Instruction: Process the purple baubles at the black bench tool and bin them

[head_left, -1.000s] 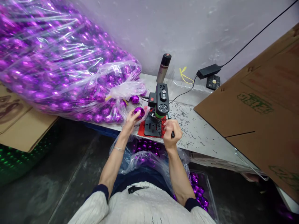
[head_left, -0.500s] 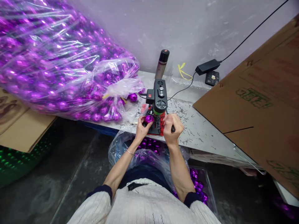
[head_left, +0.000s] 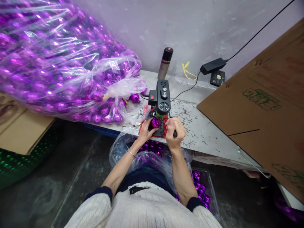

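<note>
My left hand point(head_left: 146, 130) holds a shiny purple ball point(head_left: 155, 123) on the black base plate under the head of a small black bench machine point(head_left: 162, 98). The fingers curl round the ball's left side. My right hand point(head_left: 174, 131) is closed around the machine's black lever handle point(head_left: 175, 134), just right of the ball. A red mat point(head_left: 165, 124) lies under the machine's base on the white table point(head_left: 204, 133).
A big clear plastic bag of purple balls point(head_left: 59, 60) fills the left of the table. One loose ball point(head_left: 135, 98) lies beside it. A spray can point(head_left: 165, 63) stands behind the machine. Large cardboard sheet point(head_left: 263, 104) at right. Bags of balls point(head_left: 152, 152) sit below the table edge.
My left hand has carried the purple ball from the left side to under the machine head and set it on the base plate. My right hand has stayed on the lever handle.
</note>
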Available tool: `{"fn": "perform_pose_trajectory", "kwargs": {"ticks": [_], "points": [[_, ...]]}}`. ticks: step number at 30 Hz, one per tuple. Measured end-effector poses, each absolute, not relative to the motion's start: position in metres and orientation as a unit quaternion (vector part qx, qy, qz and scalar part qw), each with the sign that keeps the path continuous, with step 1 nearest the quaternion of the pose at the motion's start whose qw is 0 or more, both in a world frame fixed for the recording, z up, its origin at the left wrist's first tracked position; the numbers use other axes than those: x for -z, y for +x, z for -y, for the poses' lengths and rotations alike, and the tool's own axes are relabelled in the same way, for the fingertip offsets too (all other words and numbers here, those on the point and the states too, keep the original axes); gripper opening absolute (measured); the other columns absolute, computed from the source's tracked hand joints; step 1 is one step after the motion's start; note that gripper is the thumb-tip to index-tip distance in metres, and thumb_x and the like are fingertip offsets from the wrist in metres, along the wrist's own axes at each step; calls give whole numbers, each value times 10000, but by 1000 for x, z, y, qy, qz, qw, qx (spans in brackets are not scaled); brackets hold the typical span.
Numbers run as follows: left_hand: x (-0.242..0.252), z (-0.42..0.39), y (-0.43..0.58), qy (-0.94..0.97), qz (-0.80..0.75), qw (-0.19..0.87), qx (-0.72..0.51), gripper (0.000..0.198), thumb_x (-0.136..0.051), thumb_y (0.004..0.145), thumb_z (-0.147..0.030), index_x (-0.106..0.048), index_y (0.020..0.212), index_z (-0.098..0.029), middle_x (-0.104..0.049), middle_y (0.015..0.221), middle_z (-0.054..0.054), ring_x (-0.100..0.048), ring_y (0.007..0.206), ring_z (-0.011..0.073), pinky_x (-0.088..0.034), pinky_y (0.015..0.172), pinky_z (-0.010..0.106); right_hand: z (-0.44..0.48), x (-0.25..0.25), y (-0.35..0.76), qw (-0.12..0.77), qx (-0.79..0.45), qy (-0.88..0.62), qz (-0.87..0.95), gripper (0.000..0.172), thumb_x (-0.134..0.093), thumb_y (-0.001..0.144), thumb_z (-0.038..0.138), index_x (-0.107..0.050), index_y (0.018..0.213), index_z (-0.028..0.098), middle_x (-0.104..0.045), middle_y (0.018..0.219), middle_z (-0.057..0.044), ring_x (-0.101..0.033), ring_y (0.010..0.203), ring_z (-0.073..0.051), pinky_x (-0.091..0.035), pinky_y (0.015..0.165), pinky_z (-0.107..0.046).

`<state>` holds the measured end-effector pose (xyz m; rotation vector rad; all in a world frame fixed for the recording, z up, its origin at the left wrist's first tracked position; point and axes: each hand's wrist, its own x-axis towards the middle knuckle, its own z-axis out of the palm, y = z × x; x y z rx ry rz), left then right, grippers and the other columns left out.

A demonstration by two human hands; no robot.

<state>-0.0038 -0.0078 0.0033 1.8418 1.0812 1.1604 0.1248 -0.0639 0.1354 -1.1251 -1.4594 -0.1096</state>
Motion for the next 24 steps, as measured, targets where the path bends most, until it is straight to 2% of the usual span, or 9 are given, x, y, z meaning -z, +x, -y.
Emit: {"fn": "perform_pose_trajectory", "kwargs": {"ticks": [8,14,24], "points": [[-2,8,-3,686,-423,375,-458,619,-783,814,-485,-594,1344,-228,-661,1346,134,-603,1279,315,-357,1181,516,66,-109,121,629,52,-472,615,257,-439,966,164,-547,740,222,-607,700,-7,-599,676,-144,-463,638,-307],[-1,9,-3,689,-407,370,-472,607,-764,831,-501,-598,1344,-220,-669,1340,141,-623,1258,311,-369,1174,518,62,-78,119,648,67,-460,604,264,-420,978,197,-511,732,224,-598,728,0,-551,624,-120,-450,603,-289],[0,10,-2,687,-418,370,-465,602,-785,820,-471,-602,1340,-230,-673,1339,136,-619,1272,314,-361,1188,538,58,-69,120,669,80,-439,594,291,-417,992,249,-490,711,232,-572,681,8,-549,600,-130,-460,628,-320]]}}
